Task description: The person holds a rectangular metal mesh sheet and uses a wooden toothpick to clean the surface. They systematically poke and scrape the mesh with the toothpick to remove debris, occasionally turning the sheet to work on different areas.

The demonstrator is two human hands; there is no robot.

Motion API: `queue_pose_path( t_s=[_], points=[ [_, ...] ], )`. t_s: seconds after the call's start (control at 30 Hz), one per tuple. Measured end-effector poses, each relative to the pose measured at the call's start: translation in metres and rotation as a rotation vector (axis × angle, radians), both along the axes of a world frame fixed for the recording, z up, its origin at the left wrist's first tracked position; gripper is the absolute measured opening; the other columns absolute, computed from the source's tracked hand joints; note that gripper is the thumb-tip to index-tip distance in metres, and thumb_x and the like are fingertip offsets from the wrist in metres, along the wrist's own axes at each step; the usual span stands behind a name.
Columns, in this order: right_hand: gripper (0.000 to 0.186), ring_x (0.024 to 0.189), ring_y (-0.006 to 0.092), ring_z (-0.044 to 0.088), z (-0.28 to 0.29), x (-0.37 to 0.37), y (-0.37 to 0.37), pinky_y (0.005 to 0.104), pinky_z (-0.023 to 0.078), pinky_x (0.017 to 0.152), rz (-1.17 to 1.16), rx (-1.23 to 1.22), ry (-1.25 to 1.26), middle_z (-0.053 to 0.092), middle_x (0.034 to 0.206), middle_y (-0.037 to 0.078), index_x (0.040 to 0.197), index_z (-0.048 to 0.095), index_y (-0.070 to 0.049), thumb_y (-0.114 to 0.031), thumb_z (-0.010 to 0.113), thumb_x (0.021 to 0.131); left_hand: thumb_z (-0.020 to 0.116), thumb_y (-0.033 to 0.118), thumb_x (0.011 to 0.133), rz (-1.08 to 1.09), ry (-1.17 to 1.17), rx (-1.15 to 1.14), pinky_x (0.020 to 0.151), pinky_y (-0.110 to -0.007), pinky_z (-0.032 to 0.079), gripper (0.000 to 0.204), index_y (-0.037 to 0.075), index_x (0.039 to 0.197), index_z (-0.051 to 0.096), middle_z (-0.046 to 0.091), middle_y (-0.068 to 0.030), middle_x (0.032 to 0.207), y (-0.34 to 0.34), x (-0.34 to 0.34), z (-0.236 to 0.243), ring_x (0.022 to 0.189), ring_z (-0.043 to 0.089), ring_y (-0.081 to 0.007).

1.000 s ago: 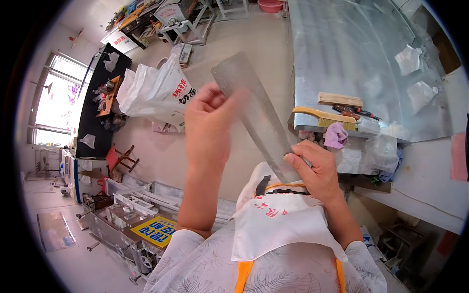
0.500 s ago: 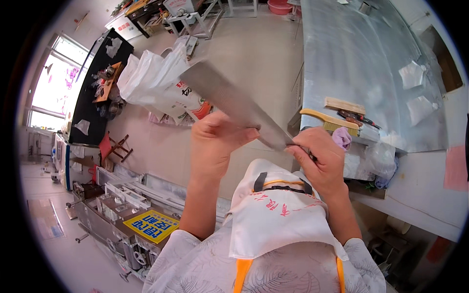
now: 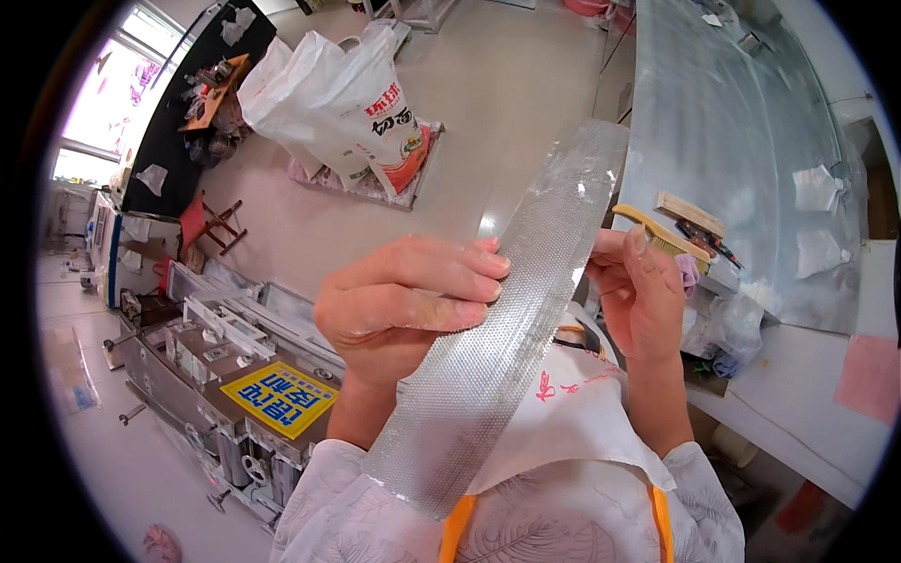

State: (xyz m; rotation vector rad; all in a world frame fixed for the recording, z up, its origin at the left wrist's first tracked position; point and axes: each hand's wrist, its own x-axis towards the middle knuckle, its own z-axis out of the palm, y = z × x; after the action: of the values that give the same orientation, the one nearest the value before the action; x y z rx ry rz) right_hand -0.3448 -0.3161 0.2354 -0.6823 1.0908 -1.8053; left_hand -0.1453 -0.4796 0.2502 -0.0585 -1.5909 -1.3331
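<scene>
A long, thin metal strip with a dimpled, silvery surface slants from the lower left to the upper right in front of my body. My left hand is closed on its left edge, fingertips lying over the face; the thumb is hidden. At the strip's right edge, my right hand has its fingers half curled, partly behind the metal. The right thumb points up, apart from the strip, and nothing shows in its grasp. Beneath the strip hangs my white apron with orange straps.
A metal-topped table at the right bears a yellow-handled brush and a wooden block. White printed sacks stand on the floor ahead. Left of me is a machine with a yellow-and-blue sign; a folding stool stands beyond it.
The strip has swung from pointing up-left to pointing up-right, its dimpled face now showing. My right thumb has come off its end. The left hand has moved lower, and the view has shifted.
</scene>
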Motion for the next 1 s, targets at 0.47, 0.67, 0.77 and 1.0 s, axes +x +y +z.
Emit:
queue_pose_path(
  t_s=[0.47, 0.67, 0.77, 1.0],
  points=[
    [0.026, 0.078, 0.0116, 0.060, 0.027, 0.001, -0.067, 0.0291, 0.051, 0.073, -0.003, 0.081, 0.104, 0.068, 0.084, 0.002, 0.099, 0.079, 0.007, -0.018, 0.075, 0.107, 0.080, 0.009, 0.090, 0.219, -0.265, -0.281, 0.107, -0.057, 0.061, 0.010, 0.000, 0.089, 0.083, 0.082, -0.0171, 0.105, -0.027, 0.019, -0.007, 0.110, 0.079, -0.0372],
    [0.023, 0.070, 0.0067, 0.051, 0.022, -0.042, -0.103, 0.0254, 0.038, 0.062, 0.107, -0.020, 0.284, 0.064, 0.078, 0.000, 0.095, 0.077, 0.006, -0.013, 0.075, 0.107, 0.073, 0.007, 0.096, 0.391, -0.403, -0.462, 0.109, -0.055, 0.061, 0.013, 0.001, 0.091, 0.084, 0.082, -0.0150, 0.108, -0.043, -0.007, 0.010, 0.116, 0.078, -0.0354],
    [0.019, 0.069, 0.0065, 0.048, 0.020, -0.067, -0.126, 0.0267, 0.035, 0.059, 0.117, -0.075, 0.284, 0.062, 0.076, 0.000, 0.095, 0.077, 0.006, -0.009, 0.075, 0.106, 0.074, 0.003, 0.096, 0.454, -0.494, -0.539, 0.108, -0.052, 0.062, 0.012, 0.002, 0.091, 0.084, 0.082, -0.0139, 0.110, -0.054, -0.029, 0.022, 0.116, 0.078, -0.0336],
    [0.014, 0.067, 0.0066, 0.046, 0.014, -0.131, -0.176, 0.0275, 0.034, 0.058, 0.143, -0.131, 0.260, 0.059, 0.074, 0.000, 0.097, 0.078, 0.007, -0.005, 0.075, 0.105, 0.080, 0.002, 0.087, 0.534, -0.624, -0.674, 0.106, -0.050, 0.064, 0.008, 0.002, 0.094, 0.084, 0.081, -0.0124, 0.112, -0.088, -0.094, 0.046, 0.115, 0.077, -0.0330]
  ],
)
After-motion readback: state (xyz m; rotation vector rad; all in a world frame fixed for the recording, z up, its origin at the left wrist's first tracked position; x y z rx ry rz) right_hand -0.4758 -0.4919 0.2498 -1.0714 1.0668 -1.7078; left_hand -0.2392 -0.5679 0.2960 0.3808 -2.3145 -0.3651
